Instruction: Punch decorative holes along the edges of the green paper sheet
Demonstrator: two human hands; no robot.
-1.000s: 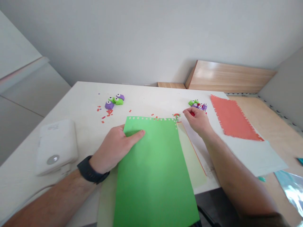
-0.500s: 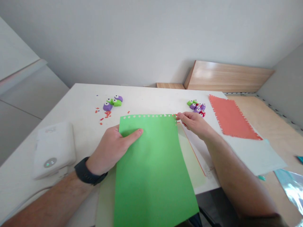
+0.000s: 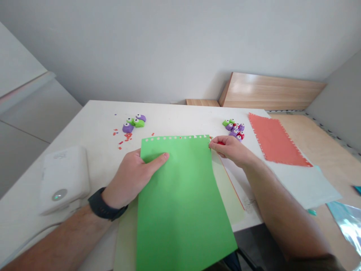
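Left hand [image 3: 129,177] grasps the left side of a green paper sheet [image 3: 180,210], thumb on top. The sheet's notched top edge lies over the white desk [image 3: 93,124]; its lower end runs past the near desk edge. Right hand [image 3: 231,150] pinches a small red object [image 3: 221,143] beside the sheet's upper right corner. Open desk separates the sheet from small purple-and-green plastic paper punches [image 3: 134,122] beyond and a notched orange paper sheet [image 3: 273,141] at right.

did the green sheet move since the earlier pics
Yes, the green sheet turned: its far left corner shifted left against the left group of craft punches.
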